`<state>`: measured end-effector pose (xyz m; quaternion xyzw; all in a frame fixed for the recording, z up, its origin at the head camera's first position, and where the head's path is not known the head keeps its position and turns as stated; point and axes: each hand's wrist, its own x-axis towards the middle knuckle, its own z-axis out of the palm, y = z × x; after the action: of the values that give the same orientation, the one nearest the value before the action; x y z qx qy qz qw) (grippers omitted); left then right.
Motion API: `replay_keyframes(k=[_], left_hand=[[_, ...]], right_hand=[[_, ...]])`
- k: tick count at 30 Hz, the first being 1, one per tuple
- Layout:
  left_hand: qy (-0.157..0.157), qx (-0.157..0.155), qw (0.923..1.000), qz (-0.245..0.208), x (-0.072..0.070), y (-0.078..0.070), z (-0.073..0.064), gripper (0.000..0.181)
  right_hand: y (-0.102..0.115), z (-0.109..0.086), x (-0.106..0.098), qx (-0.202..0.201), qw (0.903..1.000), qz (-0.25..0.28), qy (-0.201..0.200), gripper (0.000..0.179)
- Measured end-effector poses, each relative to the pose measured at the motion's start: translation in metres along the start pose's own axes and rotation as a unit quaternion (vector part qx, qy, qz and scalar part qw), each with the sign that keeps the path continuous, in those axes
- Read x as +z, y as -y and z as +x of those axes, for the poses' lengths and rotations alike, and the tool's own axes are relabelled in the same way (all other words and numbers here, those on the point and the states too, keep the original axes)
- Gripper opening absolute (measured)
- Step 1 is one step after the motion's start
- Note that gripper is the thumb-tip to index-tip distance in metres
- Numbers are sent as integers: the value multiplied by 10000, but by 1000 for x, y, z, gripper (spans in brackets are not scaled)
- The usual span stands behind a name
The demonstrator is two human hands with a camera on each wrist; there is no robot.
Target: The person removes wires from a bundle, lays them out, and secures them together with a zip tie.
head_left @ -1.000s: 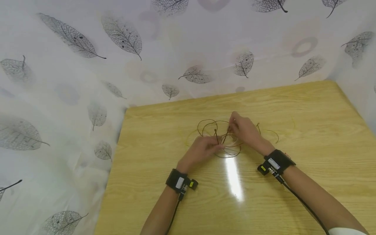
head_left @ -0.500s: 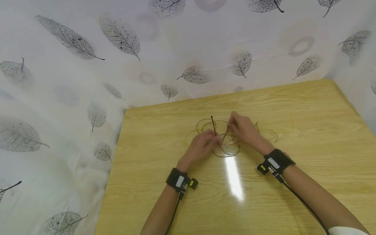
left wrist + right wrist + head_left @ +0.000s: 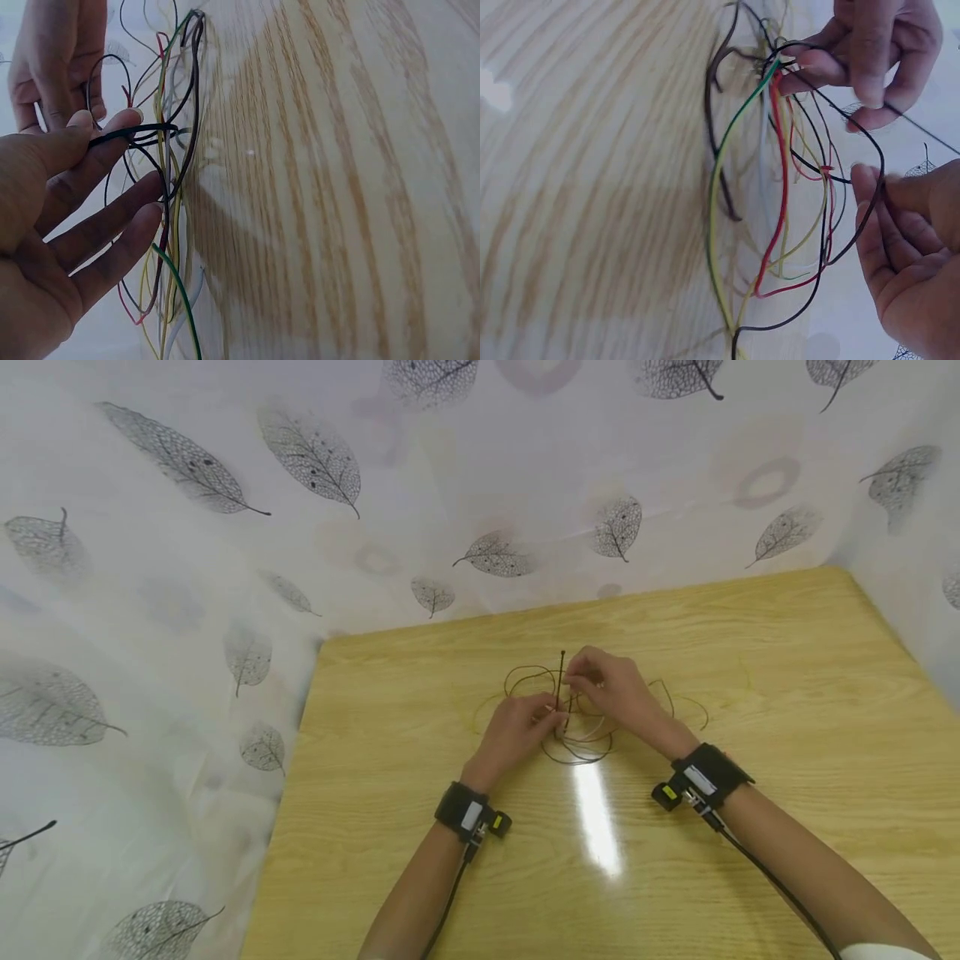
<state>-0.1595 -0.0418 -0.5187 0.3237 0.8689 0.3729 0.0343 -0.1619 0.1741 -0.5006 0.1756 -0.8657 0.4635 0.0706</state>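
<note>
A loose tangle of thin wires lies on the wooden table (image 3: 420, 760) under both hands. My left hand (image 3: 513, 731) pinches a black wire (image 3: 150, 127) between thumb and index finger, its other fingers spread loosely. One dark wire end (image 3: 561, 668) stands up out of that hand. Close on its right, my right hand (image 3: 618, 689) pinches another stretch of black wire (image 3: 868, 142) with thumb and fingertips. A red wire (image 3: 783, 172), a yellow-green wire (image 3: 714, 195) and a white wire (image 3: 196, 289) hang or loop below the fingers.
Brown loops (image 3: 611, 747) of wire spread in front of the hands, and a thin loop (image 3: 670, 697) reaches out to the right. Leaf-patterned cloth (image 3: 375, 510) hangs behind and at the sides. A wrist camera (image 3: 498, 822) and cable trail from each forearm.
My left hand has shifted slightly up, and the upright dark wire end has risen and swung right. My right hand has moved a little left toward it, with the loop beside it changing shape.
</note>
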Motion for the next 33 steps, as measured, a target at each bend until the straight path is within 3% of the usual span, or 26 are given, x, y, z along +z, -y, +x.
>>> replay_keyframes(k=[8, 12, 18, 24, 27, 33], left_hand=[[-8, -13, 9997, 225, 3, -4, -1, 32], [46, -251, 9990, 359, 2, -6, -6, 33], [338, -465, 9979, 290, -1, -8, -9, 27], [508, -373, 9976, 277, -2, -9, -8, 23], [337, -289, 9986, 277, -2, -8, -4, 22], [-297, -171, 9988, -359, -2, -10, 7, 22]], right_hand=[[5, 0, 0, 343, 9972, 656, -94, 10], [8, 0, -1, 344, 9964, 744, -217, 14], [10, 2, -4, -29, 9989, 289, -364, 37], [7, 1, -5, -518, 9980, 20, -348, 28], [7, 2, -5, -788, 9961, -116, -390, 27], [10, 1, -4, -990, 9939, -331, -357, 26]])
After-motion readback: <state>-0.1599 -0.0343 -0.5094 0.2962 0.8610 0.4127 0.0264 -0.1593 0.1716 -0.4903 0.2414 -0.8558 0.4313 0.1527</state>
